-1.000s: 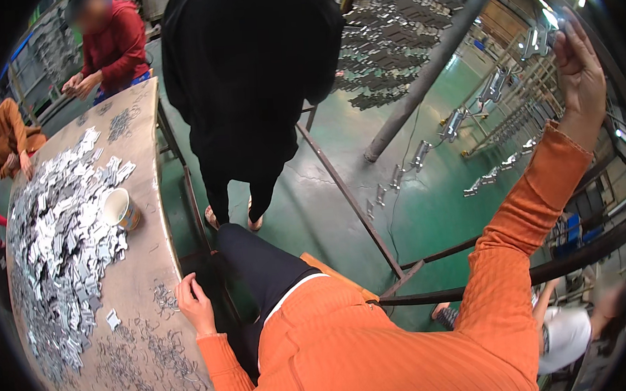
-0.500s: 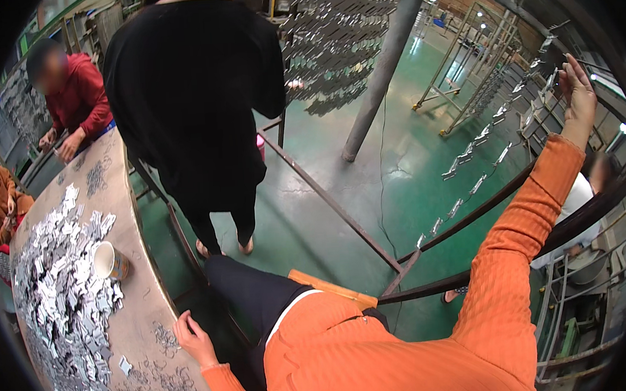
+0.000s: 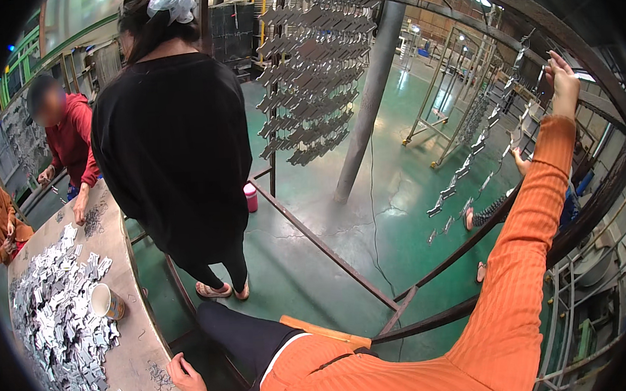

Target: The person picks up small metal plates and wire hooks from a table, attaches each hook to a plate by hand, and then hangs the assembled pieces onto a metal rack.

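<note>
A green workshop floor (image 3: pixel 409 240) spreads beneath dark metal framing (image 3: pixel 326 241), whose bars cross in front of the person and on the right. At left stands a brown table (image 3: pixel 140 328) bearing a broad pile of small silvery plates (image 3: pixel 58 304). A paper cup (image 3: pixel 106 303) sits at the pile's near-right side, and thin wire pieces (image 3: pixel 159 380) lie scattered toward the closest edge.

A person in black (image 3: pixel 174 147) stands directly ahead beside the table, blocking much of the view beyond. To that person's right hangs a dense curtain of plates (image 3: pixel 313 73), with a slanting grey post (image 3: pixel 372 106) just beside it. A pink container (image 3: pixel 251 198) rests on the floor near the framing, and a wheeled rack (image 3: pixel 430 84) stands farther back. Across the table, a worker in red (image 3: pixel 73 138) reaches down to its far end, near another worker in brown (image 3: pixel 3 229).

The right hand (image 3: pixel 564 87) is raised at upper right, near the upper part of a hanging strand of plates (image 3: pixel 480 143), which slants down toward the floor. Its fingers are drawn narrowly together; whether they pinch anything I cannot tell. The left hand (image 3: pixel 186 379) is by the table edge beside the wire pieces, fingers loosely bent and slightly apart.
</note>
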`<move>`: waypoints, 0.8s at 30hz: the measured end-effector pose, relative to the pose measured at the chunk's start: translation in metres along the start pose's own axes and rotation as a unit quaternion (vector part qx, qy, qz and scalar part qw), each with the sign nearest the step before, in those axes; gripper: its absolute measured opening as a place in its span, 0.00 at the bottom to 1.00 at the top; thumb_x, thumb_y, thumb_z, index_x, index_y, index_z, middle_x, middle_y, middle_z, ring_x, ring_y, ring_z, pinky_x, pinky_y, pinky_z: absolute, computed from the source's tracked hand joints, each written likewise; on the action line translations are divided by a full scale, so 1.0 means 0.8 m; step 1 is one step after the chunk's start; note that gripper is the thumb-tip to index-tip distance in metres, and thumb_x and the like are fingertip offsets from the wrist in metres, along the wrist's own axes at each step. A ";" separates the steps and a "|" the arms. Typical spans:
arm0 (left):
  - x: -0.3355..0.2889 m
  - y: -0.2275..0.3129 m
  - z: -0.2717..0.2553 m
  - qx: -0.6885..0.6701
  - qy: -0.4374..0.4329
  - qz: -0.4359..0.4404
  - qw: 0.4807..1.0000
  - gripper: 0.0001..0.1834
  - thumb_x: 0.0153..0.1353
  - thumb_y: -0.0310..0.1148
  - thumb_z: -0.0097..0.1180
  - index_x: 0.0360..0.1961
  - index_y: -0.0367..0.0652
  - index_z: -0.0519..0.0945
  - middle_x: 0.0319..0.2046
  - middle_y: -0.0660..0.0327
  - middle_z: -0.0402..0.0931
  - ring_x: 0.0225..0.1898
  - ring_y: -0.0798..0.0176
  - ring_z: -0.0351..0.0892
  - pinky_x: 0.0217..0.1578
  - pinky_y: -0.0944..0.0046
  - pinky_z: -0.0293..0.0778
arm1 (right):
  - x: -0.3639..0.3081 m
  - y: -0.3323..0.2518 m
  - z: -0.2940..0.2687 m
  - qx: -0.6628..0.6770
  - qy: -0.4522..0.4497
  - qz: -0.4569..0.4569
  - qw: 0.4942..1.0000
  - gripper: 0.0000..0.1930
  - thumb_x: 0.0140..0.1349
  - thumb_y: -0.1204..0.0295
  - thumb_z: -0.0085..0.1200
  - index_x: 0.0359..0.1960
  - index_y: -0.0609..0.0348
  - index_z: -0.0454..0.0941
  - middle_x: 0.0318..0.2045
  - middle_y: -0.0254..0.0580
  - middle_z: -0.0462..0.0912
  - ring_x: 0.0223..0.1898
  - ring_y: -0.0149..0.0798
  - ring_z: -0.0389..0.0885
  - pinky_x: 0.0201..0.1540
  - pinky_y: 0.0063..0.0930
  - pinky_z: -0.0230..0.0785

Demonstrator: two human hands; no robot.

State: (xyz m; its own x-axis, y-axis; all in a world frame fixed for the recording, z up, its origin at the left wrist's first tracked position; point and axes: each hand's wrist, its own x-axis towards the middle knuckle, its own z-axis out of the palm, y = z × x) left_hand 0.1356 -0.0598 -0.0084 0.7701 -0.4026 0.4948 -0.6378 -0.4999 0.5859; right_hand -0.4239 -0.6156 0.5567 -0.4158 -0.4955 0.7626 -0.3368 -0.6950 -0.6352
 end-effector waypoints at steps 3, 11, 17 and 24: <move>0.001 0.003 0.002 0.006 -0.003 -0.001 1.000 0.06 0.61 0.21 0.48 0.36 0.33 0.76 0.33 0.51 0.76 0.37 0.49 0.73 0.39 0.54 0.69 | 0.020 0.008 0.022 -0.013 0.016 0.000 1.000 0.11 0.62 0.76 0.55 0.45 0.52 0.83 0.31 0.27 0.83 0.27 0.20 0.79 0.26 0.12 0.70; -0.002 0.002 0.001 0.009 -0.001 -0.004 1.000 0.06 0.62 0.22 0.47 0.36 0.32 0.76 0.33 0.51 0.76 0.37 0.49 0.73 0.40 0.54 0.69 | 0.062 0.023 0.062 -0.035 0.032 -0.013 0.999 0.10 0.63 0.76 0.54 0.44 0.52 0.82 0.30 0.30 0.82 0.23 0.21 0.78 0.23 0.13 0.70; -0.008 0.006 -0.006 0.018 -0.007 -0.022 1.000 0.06 0.62 0.22 0.47 0.36 0.32 0.76 0.33 0.51 0.76 0.37 0.49 0.74 0.41 0.55 0.69 | 0.075 0.036 0.078 -0.048 0.011 0.011 0.999 0.11 0.62 0.77 0.53 0.46 0.57 0.80 0.32 0.37 0.82 0.26 0.27 0.80 0.25 0.18 0.75; 0.009 0.000 0.008 0.016 -0.019 0.002 1.000 0.07 0.63 0.22 0.47 0.37 0.33 0.77 0.34 0.51 0.77 0.38 0.49 0.75 0.42 0.56 0.70 | 0.124 0.050 0.052 -0.010 -0.002 0.042 0.999 0.11 0.64 0.73 0.53 0.48 0.53 0.77 0.34 0.35 0.84 0.26 0.27 0.82 0.23 0.17 0.74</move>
State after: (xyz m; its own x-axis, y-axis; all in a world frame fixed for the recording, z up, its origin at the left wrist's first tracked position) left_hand 0.1411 -0.0678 -0.0087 0.7676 -0.4332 0.4724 -0.6409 -0.5218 0.5629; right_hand -0.4435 -0.7142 0.6117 -0.4402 -0.5535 0.7070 -0.3181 -0.6402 -0.6992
